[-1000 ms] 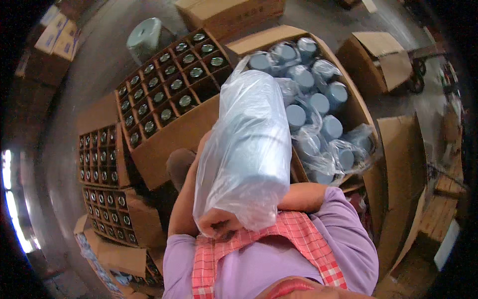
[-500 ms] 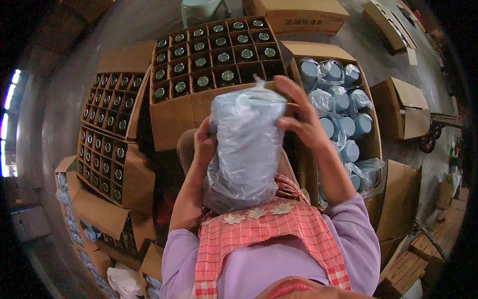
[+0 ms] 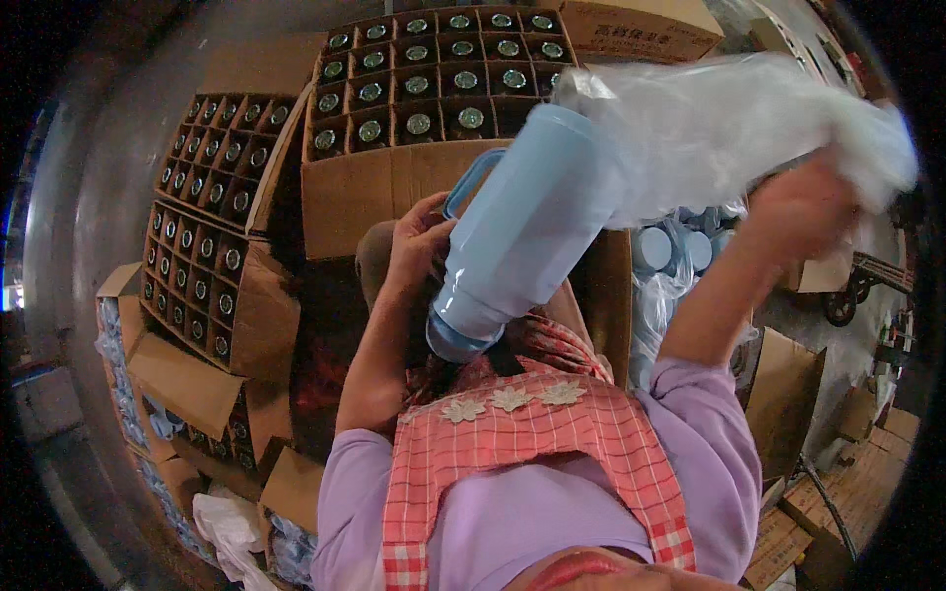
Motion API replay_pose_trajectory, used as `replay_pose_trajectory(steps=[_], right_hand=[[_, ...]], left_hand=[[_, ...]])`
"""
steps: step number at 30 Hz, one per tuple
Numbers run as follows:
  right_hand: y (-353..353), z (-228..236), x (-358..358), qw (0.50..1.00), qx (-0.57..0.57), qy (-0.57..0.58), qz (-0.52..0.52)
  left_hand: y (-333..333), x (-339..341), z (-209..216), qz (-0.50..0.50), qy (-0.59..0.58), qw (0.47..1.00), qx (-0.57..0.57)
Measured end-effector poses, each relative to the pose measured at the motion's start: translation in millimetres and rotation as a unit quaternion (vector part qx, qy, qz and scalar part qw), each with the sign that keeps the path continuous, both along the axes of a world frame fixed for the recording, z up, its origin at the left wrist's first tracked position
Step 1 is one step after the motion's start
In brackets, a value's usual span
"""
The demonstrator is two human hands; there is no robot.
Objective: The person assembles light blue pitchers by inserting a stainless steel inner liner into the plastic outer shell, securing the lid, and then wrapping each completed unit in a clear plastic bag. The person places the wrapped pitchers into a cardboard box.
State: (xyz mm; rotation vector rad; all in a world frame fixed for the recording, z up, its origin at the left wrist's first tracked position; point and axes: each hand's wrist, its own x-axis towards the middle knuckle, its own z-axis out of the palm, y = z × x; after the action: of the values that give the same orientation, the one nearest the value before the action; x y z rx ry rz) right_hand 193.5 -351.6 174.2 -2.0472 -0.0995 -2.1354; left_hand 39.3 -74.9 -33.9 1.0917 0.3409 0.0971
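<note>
- Cardboard boxes crowd a grey concrete floor on every side of the person.
- Straight ahead stands an open divided carton, each cell holding a round, shiny-topped item seen from above.
- Two more divided cartons of the same kind lean at the left, their cells facing sideways.
- At the right, an open box of pale blue flasks wrapped in clear plastic sits behind the raised arm.
- The left hand is clenched around the handle side of a pale blue flask, fingers curled at its lower body.
- That flask is held in the air in front of the chest, tilted, its base toward the person and its top toward the upper right.
- The right hand is raised high and closed on a bunched clear plastic bag.
- The bag's open end touches the flask's top, covering only that end; the rest of the flask is bare.
- A red checked apron with small flower appliqués lies over a lilac long-sleeved top.
- White plastic scraps lie on the floor at the lower left.
</note>
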Motion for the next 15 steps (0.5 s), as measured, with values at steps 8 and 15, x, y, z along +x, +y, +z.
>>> replay_pose_trajectory(steps=[8, 15], right_hand=[[-74.5, -318.1, 12.9, 0.621, 0.067, 0.727, 0.284], [17.2, -302.1, 85.3, 0.580, 0.064, 0.720, 0.375]], left_hand=[[-18.2, 12.8, 6.3, 0.044, -0.003, 0.990, 0.133], [-31.9, 93.7, 17.0, -0.106, -0.020, 0.923, 0.369]])
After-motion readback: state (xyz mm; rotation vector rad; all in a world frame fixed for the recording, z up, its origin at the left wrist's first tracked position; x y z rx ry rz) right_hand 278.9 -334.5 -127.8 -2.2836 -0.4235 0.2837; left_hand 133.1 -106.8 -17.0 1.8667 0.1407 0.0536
